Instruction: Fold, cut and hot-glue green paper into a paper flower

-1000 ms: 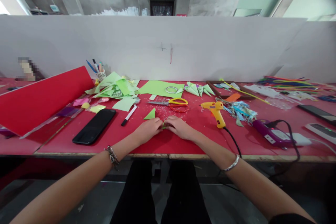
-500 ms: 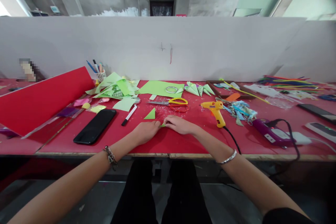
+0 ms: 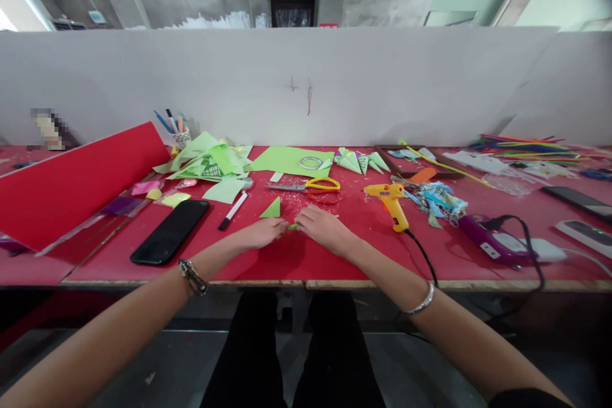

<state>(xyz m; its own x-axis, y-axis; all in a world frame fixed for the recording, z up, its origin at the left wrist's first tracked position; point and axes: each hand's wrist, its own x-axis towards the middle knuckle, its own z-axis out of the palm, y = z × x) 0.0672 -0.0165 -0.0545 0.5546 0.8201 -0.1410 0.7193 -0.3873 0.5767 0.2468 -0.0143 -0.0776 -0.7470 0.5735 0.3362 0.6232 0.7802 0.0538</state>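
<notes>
Between my two hands, low over the red table, is a small green paper piece (image 3: 293, 227). My left hand (image 3: 264, 233) pinches its left end with closed fingers. The fingers of my right hand (image 3: 325, 229) are closed on its right side. A green paper triangle (image 3: 271, 208) lies just beyond my left hand. Behind my right hand are yellow-handled scissors (image 3: 322, 185), their blades pointing left. A marker with a black cap (image 3: 233, 211) lies left of the triangle.
A black phone (image 3: 171, 232) lies on the left, near a red board (image 3: 86, 185) and piled green paper (image 3: 210, 159). On the right are a yellow glue gun (image 3: 392, 204), blue scraps (image 3: 437, 199) and a purple power strip (image 3: 497, 245). A pale partition (image 3: 215, 89) stands behind.
My left hand has shifted slightly left and its fingertips have parted from those of my right hand. More of the green piece shows between them.
</notes>
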